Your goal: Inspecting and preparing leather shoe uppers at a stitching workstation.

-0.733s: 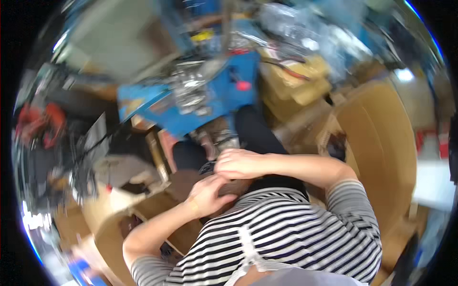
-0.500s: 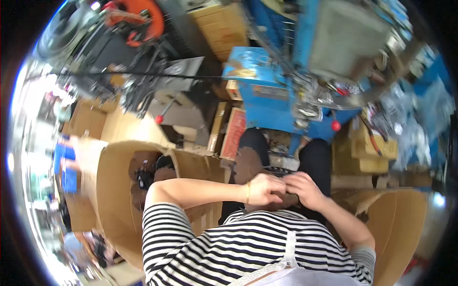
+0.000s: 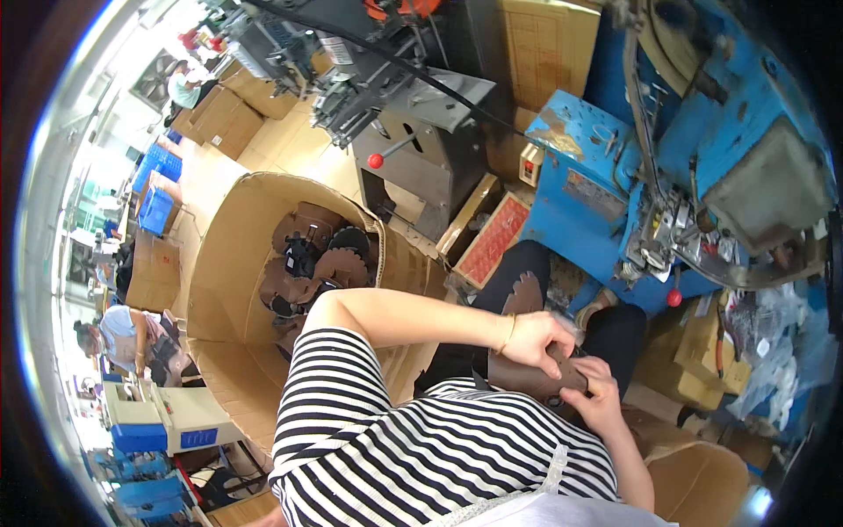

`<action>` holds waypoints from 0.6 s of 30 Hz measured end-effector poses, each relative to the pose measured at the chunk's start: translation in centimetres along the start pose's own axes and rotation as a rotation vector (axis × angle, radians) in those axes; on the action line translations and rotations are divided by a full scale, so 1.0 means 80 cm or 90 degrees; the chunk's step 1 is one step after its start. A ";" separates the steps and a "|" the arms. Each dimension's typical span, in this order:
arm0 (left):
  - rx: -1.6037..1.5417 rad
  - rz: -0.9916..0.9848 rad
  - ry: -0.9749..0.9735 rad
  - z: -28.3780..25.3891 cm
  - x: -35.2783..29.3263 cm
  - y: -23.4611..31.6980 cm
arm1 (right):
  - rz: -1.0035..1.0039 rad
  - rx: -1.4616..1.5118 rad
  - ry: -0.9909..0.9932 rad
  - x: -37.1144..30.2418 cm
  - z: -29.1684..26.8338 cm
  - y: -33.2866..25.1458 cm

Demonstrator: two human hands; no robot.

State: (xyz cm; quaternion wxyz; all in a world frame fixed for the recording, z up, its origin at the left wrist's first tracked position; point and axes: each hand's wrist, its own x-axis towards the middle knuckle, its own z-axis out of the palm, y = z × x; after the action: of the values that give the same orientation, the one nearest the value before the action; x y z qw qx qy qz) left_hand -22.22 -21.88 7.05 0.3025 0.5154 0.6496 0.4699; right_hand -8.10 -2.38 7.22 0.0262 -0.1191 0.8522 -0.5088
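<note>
A brown leather-like piece (image 3: 518, 374) with a scalloped edge lies across my lap, over dark trousers. My left hand (image 3: 536, 339) is closed on its upper part, fingers bent over the edge. On the right end of the same piece, my right hand (image 3: 599, 392) pinches with thumb and fingers. Both hands are close together, and the fingers hide part of the piece. Beside my left arm, similar brown scalloped pieces (image 3: 338, 265) with black parts lie in a large open cardboard box (image 3: 224, 263).
Ahead stands a blue machine (image 3: 575, 189) with a red-knobbed lever (image 3: 674, 297). A grey metal machine (image 3: 421, 167) is left of it. Another cardboard box (image 3: 702, 474) sits at my right. Clear plastic bags (image 3: 781, 351) hang at far right. A seated person (image 3: 132, 338) works at far left.
The view has turned leftward, so more of the left box and the room shows. My hands stay on the brown piece, which is now more visible between them.
</note>
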 end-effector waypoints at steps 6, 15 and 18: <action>0.032 0.009 -0.003 -0.021 0.024 0.002 | 0.034 0.067 0.057 0.027 -0.019 -0.001; 0.656 0.127 0.013 -0.118 0.103 0.130 | 0.002 0.225 0.238 0.047 -0.119 0.004; 0.573 0.193 -0.130 -0.153 0.124 0.144 | -0.034 0.276 0.285 0.059 -0.144 0.023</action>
State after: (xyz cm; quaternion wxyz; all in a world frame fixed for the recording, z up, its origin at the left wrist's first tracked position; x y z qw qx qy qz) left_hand -31.37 -15.80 23.14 0.0400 0.7272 0.6731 0.1283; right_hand -14.93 7.30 11.48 -0.1508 -0.0180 0.7048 -0.6929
